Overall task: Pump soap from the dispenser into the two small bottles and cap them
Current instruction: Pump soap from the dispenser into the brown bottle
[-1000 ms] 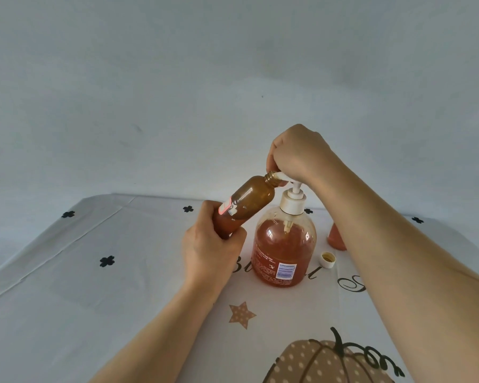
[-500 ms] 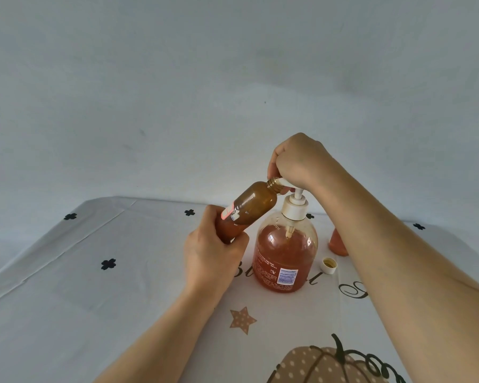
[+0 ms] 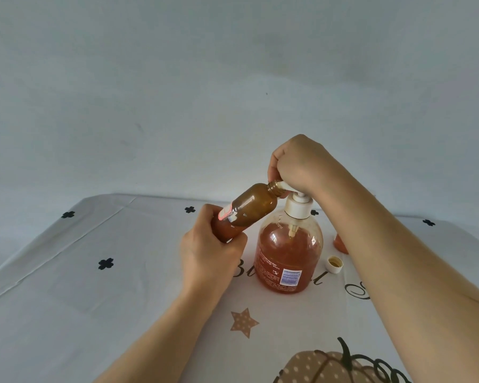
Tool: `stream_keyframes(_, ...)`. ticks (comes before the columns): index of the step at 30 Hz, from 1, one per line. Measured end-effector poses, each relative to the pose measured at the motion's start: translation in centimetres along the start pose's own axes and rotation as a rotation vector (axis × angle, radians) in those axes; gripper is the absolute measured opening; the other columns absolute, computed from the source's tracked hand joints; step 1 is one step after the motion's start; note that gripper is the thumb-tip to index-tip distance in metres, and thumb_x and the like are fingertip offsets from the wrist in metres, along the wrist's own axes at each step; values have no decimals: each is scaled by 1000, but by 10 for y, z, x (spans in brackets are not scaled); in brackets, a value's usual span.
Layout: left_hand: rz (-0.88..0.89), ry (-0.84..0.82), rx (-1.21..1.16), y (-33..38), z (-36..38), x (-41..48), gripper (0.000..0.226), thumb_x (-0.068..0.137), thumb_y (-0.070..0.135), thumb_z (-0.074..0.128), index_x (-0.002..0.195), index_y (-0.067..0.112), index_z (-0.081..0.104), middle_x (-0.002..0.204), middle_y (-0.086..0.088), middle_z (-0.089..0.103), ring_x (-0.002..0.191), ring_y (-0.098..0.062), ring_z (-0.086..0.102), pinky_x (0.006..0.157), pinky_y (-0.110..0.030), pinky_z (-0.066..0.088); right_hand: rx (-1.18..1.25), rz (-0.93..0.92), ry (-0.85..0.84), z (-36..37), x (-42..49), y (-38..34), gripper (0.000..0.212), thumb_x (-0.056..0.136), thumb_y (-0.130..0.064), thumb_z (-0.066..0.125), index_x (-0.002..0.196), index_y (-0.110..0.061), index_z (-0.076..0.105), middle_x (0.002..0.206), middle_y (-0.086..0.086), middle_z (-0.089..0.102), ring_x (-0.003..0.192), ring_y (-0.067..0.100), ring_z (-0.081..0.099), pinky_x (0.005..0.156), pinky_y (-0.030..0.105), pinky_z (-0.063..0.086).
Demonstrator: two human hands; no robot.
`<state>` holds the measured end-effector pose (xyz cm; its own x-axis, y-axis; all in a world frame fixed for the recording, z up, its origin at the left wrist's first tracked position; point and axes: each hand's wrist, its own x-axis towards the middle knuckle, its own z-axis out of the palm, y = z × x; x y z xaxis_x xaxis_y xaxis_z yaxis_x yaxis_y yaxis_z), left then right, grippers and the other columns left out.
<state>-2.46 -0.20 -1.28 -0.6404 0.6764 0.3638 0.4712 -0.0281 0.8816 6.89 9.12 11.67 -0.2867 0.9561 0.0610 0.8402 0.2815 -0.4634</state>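
Single view, head-worn, wide-angle. The table (image 3: 67, 299) is looked at forward and down from the person's side, at close range. The left forearm (image 3: 150, 341) and right forearm (image 3: 398, 258) are seen entering from the bottom edge. The left hand (image 3: 205, 252) on the small bottle (image 3: 249, 207) and the right hand (image 3: 299, 164) on the pump head (image 3: 284, 186) are framed near centre. The upper half is taken up by the wall (image 3: 233, 64).
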Motion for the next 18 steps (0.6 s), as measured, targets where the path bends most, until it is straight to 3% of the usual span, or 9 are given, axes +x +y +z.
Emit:
stream_keyframes(4,-24,-10,20,1,-1,-1,23,68,7,67,77,22,51,53,6,53,58,0,53,48,-12,38,2,3,7,4,-1,4,30,81,3,48,96,-3,73,100,16,71,98,34,66,91,43,55)
stream_keyframes(8,-24,-23,17,1,-1,0,23,70,8,67,80,22,53,55,6,55,57,1,53,44,-14,36,10,2,55,4,-1,3,31,81,1,45,92,-7,73,95,11,71,90,30,65,88,43,57)
stream_keyframes(15,26,-29,-10,5,0,-3,30,73,11,68,92,28,53,64,10,60,59,-7,57,55,-27,47,50,-47,163,-11,-9,-4,23,82,0,53,87,-12,73,93,6,72,89,27,67,88,42,57)
stream_keyframes(18,28,-25,-11,5,0,-3,29,73,12,68,92,28,53,64,10,60,59,-8,58,56,-30,50,74,-56,165,-11,-11,-3,33,84,3,50,70,-19,69,92,5,72,91,27,67,88,44,57)
